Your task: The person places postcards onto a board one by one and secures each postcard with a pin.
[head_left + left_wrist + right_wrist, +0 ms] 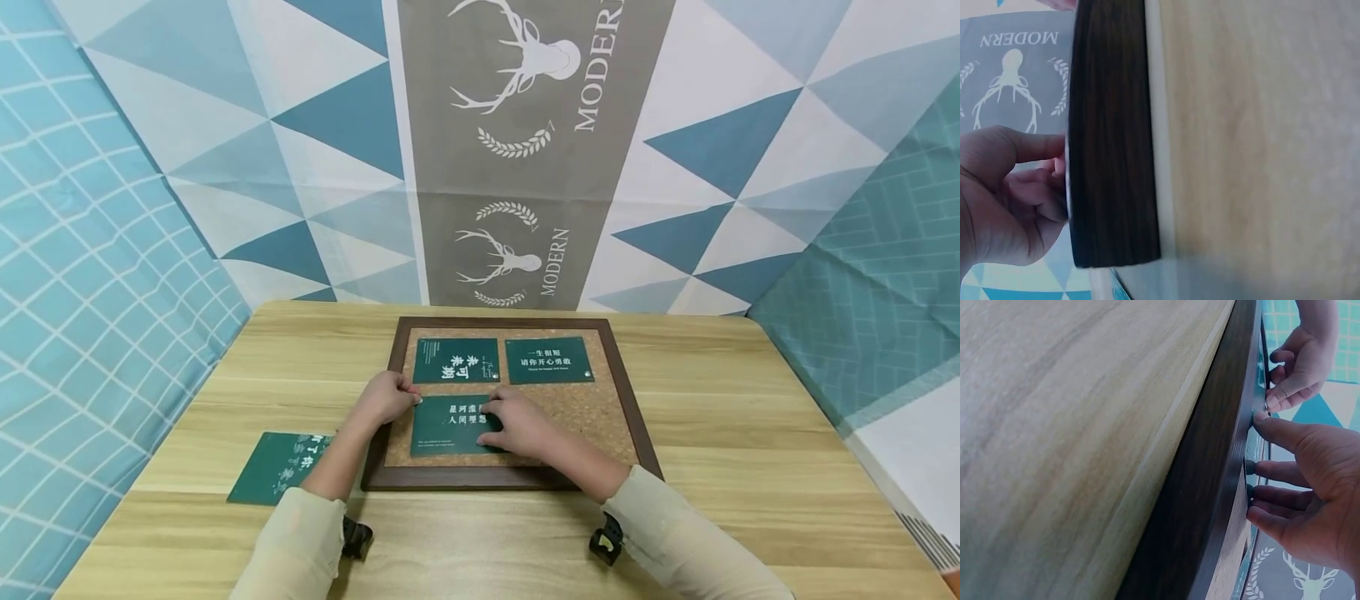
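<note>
A dark-framed cork board (577, 425) lies on the table. On its lower left is a green card (442, 425) with white Chinese writing. My left hand (386, 398) pinches at this card's upper left corner; its fingertips partly hide the corner. Across the card's right end, my right hand (521, 423) spreads its thumb and fingers and presses on it. In the right wrist view, the right hand (1316, 481) touches the board face with extended fingers. Two other green cards, one at upper left (442, 360) and one at upper right (551, 360), lie flat on the cork.
Another green card (273, 468) lies on the wooden table (735, 433) left of the board, partly behind my left forearm. A patterned cloth (337, 167) with deer heads hangs behind the table. Small light spots show at the lower right corners of the two upper cards.
</note>
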A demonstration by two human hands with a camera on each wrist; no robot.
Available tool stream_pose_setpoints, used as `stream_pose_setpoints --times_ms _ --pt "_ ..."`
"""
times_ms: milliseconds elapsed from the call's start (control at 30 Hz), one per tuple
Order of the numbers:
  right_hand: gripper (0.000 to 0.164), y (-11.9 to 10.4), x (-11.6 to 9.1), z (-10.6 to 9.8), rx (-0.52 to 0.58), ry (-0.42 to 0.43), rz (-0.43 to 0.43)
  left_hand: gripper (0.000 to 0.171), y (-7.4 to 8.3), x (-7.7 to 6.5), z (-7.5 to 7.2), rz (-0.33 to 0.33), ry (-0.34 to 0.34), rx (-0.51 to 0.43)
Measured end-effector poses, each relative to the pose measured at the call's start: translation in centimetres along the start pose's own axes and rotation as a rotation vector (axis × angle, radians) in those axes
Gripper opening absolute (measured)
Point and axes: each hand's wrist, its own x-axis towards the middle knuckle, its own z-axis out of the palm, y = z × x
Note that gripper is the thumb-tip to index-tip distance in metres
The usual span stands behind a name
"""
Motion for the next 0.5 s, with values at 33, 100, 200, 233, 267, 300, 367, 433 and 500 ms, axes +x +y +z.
stream_pose_setpoints --times_ms 33,100,200,233,267,300,367,433,500 --pt "0.05 -0.02 -0.01 -0.03 -0.006 -0.001 -0.002 0.011 -0.12 0.05 0.02 0.01 -0.006 0.0" --pt "0.05 -0.04 -0.03 -0.04 -0.016 -0.004 -0.005 0.011 -0.38 0.15 0.02 0.02 -0.019 0.002" --pt "0.051 -0.03 -0.01 0.01 -0.027 -0.006 -0.008 0.012 -0.67 0.26 -0.03 0.021 -0.026 0.004" --pt "0.051 -0.02 0.01 0.01 -0.028 -0.005 -0.007 0.012 -0.72 0.28 -0.06 0.022 -0.028 0.004" --pt "0.05 0.0 0.02 0.03 -0.026 -0.004 -0.005 0.012 -0.74 0.3 -0.08 0.018 -0.026 0.003" --pt "0.05 0.01 0.04 0.03 -0.025 -0.004 -0.002 0.012 -0.73 0.29 -0.1 0.015 -0.023 0.002" --pt "0.05 0.04 0.05 0.04 -0.026 0.001 -0.002 0.012 -0.62 0.28 -0.1 0.006 -0.018 0.001" --pt "0.05 0.01 0.04 0.0 -0.025 0.004 -0.001 0.011 -0.43 0.25 -0.1 -0.002 -0.011 0.005" --pt "0.05 -0.02 0.03 -0.05 -0.023 0.004 0.0 0.011 -0.2 0.21 -0.12 -0.011 -0.006 0.012"
